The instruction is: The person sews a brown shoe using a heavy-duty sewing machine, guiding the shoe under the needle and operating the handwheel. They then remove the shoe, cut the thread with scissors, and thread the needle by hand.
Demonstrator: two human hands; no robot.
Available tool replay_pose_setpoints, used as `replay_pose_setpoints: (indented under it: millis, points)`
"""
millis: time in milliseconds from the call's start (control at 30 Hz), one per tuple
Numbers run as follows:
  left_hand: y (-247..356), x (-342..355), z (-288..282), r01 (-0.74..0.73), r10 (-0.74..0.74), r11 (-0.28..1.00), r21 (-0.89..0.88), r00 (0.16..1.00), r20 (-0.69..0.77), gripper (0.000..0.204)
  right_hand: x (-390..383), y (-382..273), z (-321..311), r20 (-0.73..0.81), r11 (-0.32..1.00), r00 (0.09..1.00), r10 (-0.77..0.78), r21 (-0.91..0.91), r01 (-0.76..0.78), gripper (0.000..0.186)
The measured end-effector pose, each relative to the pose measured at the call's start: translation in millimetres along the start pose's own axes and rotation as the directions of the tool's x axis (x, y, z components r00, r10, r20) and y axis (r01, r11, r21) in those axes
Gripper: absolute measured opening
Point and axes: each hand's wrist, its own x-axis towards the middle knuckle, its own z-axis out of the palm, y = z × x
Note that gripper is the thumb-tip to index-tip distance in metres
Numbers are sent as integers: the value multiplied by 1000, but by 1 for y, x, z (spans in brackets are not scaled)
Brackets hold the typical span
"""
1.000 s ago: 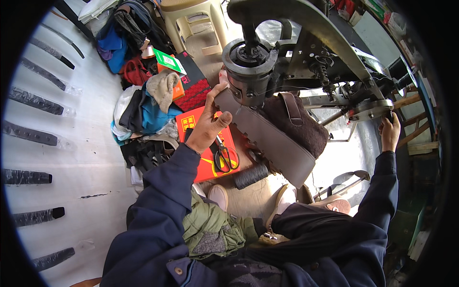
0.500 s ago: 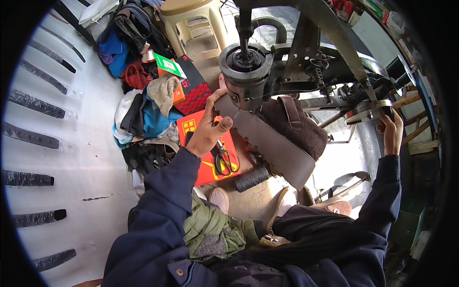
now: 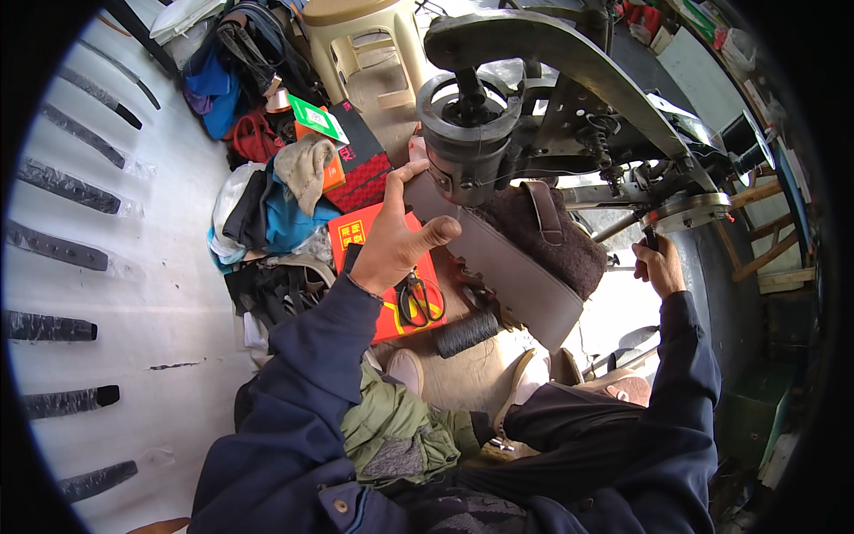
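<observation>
My left hand (image 3: 398,238) grips the edge of a brown boot (image 3: 525,258) with a dark fuzzy lining, holding it up against the round head (image 3: 467,133) of a black metal stitching machine (image 3: 569,107). My right hand (image 3: 660,265) is closed on the handle of the machine's hand wheel (image 3: 689,212) at the right. The boot's sole runs diagonally down toward my lap. Below the left hand, black-handled scissors (image 3: 418,298) lie on a red box (image 3: 382,267), with a spool of dark thread (image 3: 467,334) beside them.
A beige plastic stool (image 3: 369,44) stands behind the machine. A heap of bags, cloths and boxes (image 3: 276,178) lies at the left on white ground with dark stripes (image 3: 62,249). Wooden framing (image 3: 765,231) is at the right. A shoe sole (image 3: 520,387) rests near my knees.
The view has shifted and the machine head now sits higher over the boot. My left hand stays on the boot; my right hand has moved down a little on the wheel handle.
</observation>
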Motion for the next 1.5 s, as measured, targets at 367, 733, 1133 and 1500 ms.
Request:
replay_pose_setpoints:
  millis: [367, 733, 1133, 1500]
  points:
    - [-10, -7, -10, -63, 51, 994, 85, 990, 131, 116, -29, -59, -21, 33, 981, 981, -190, 50, 188, 18]
    - [-12, -10, -4, -139, 124, 958, 249, 989, 75, 108, 41, 32, -113, -516, 991, 855, -48, 82, 104, 11]
    - [-22, -14, -5, -58, 51, 992, 112, 997, 65, 106, -26, -51, -11, 108, 996, 991, -77, 62, 70, 25]
    - [-20, -16, -3, -68, 62, 992, 106, 996, 59, 88, 33, 28, -95, -556, 996, 828, -74, -75, 39, 23]
